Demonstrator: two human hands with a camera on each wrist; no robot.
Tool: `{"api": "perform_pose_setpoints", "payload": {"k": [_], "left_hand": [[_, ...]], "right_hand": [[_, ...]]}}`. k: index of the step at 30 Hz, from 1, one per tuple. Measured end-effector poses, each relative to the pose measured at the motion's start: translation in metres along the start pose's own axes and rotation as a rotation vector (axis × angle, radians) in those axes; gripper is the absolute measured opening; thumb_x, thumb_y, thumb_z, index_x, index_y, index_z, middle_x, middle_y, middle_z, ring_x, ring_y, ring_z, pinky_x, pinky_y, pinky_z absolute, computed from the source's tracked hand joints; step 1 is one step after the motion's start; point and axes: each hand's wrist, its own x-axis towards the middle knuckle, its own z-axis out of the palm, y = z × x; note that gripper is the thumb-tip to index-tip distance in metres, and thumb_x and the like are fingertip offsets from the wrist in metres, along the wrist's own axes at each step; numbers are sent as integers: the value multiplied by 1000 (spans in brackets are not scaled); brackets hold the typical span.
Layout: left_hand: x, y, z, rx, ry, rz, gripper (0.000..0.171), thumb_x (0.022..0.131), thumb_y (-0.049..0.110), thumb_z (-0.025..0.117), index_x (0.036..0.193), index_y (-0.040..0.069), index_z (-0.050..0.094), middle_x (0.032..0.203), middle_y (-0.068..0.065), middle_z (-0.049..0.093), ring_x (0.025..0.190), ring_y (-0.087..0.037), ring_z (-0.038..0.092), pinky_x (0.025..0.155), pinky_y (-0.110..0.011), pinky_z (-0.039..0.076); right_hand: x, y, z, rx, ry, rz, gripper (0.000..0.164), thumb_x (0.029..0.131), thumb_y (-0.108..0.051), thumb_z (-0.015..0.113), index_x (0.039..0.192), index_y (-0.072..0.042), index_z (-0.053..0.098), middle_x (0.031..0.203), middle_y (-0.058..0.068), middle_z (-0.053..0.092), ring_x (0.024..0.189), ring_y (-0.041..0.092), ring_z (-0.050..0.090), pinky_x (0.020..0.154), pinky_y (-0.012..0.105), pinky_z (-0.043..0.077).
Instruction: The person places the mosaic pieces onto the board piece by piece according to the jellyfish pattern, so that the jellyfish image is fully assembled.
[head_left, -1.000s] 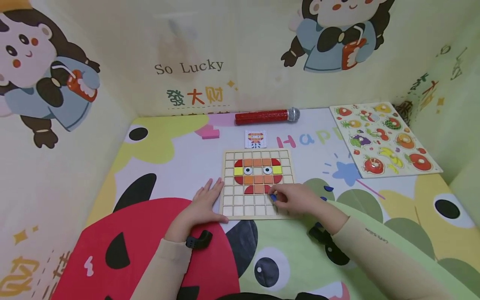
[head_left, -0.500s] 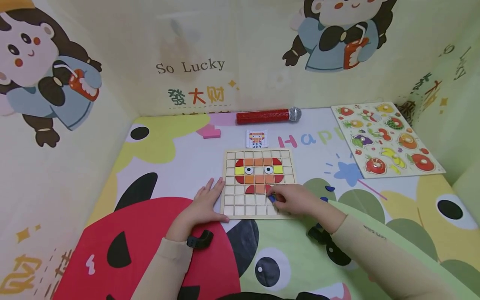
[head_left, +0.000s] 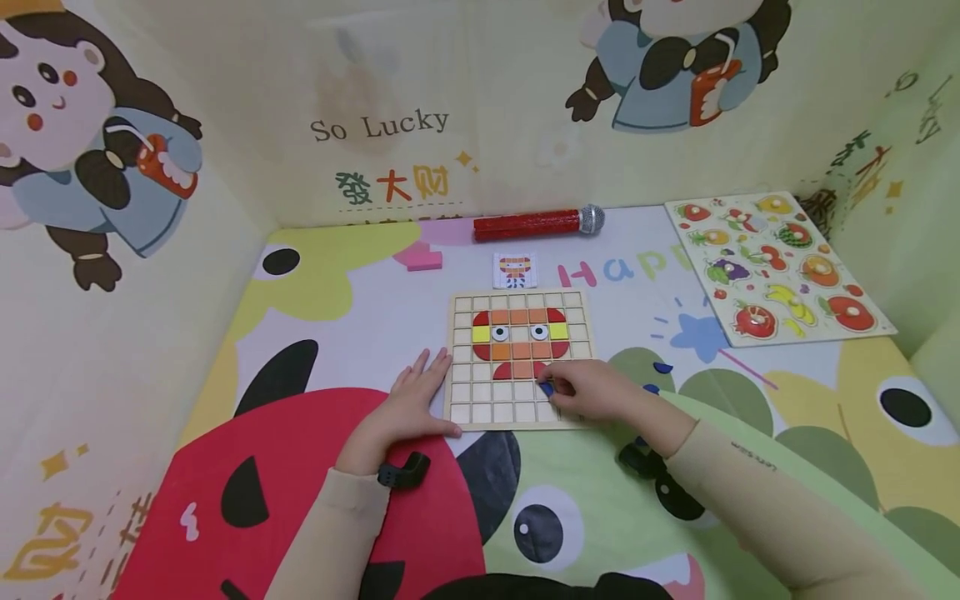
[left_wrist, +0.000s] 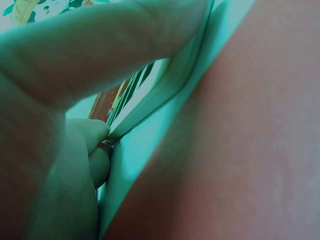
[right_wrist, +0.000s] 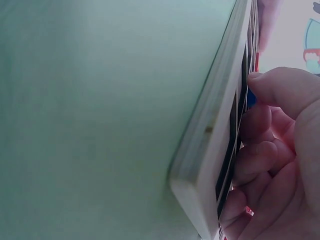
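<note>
A wooden grid board [head_left: 480,412] lies in the middle of the table, holding red, orange and yellow tiles and two round eye tiles [head_left: 500,333] that form a face-like pattern. My right hand [head_left: 596,389] pinches a small blue tile [head_left: 546,388] between thumb and forefinger, over the cells just below the red tile at the pattern's lower right. In the right wrist view the blue tile [right_wrist: 252,98] shows only partly behind the thumb. My left hand [head_left: 408,404] rests with spread fingers along the board's left edge, its thumb near the lower left corner.
A small pattern card [head_left: 515,271] lies behind the board, and beyond it a red microphone [head_left: 536,224]. Several loose blue tiles [head_left: 662,367] lie right of the board. At the back right is a fruit puzzle board [head_left: 780,271]; a pink block [head_left: 424,261] sits back left.
The right hand makes only a small shift at the same cells and keeps its pinch on the blue tile. The left hand stays by the board. The head view has tilted slightly.
</note>
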Motion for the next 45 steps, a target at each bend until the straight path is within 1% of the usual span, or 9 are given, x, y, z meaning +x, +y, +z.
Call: {"api": "perform_pose_setpoints", "payload": {"k": [12,17,21,24,28,30,34,38,45], "left_hand": [[0,2,-3,-18,0,-10,114,58,39,81,147,20,13,154,1,12,141,-24,0,111,-54,9],[0,1,-1,-13,-6,-7,113,58,40,81,147,21,13,153,1,12,141,-24,0,112,-53,9],[-2,1,-1,-5,-4,-10,113,58,41,81,147,20,13,153,0,13,141,-25,1,111,-53,9],[-2,1,-1,-7,5,0,113,58,41,81,147,20,14,153,0,13,141,-25,1,111,-52,9],[0,1,-2,-15,4,8,113,58,42,80,147,21,13,154,1,12,141,-24,-1,112,-52,8],[0,2,-3,-16,1,4,114,58,42,81,147,21,13,154,1,12,141,-24,-1,112,-52,8],[1,2,-4,-9,-2,7,113,58,42,80,147,20,13,154,0,12,141,-25,-1,112,-52,8],[0,2,-5,2,-8,5,113,59,42,80,147,20,13,154,0,12,141,-25,-1,112,-52,7],[1,1,-3,0,-17,2,113,59,41,80,147,20,12,154,1,11,141,-25,-1,112,-52,8]], "right_hand": [[2,0,-1,-9,3,-7,24,83,-23,63,107,-17,61,64,-7,47,59,9,44,55,24,36],[-5,2,-4,96,3,18,24,85,-22,61,108,-16,60,67,-5,49,59,10,45,55,24,38],[-16,7,-13,191,24,52,25,87,-19,59,111,-13,58,72,-2,51,63,12,46,55,25,41],[-27,17,-25,172,88,97,28,87,-19,59,113,-10,57,75,0,52,65,14,46,56,25,41],[-45,37,-41,84,203,148,30,87,-19,59,115,-7,57,76,1,55,65,14,46,56,25,40],[-54,47,-47,62,232,174,31,88,-18,57,116,-5,56,79,3,57,67,15,47,57,26,40],[-72,67,-56,62,222,263,35,90,-21,54,121,-5,52,87,7,58,75,19,49,62,28,42],[-83,83,-58,72,195,329,38,92,-28,52,122,-6,50,90,8,58,78,20,50,67,31,43],[-88,99,-51,96,160,328,37,90,-26,55,119,-5,51,87,7,58,75,18,50,68,30,43]]}}
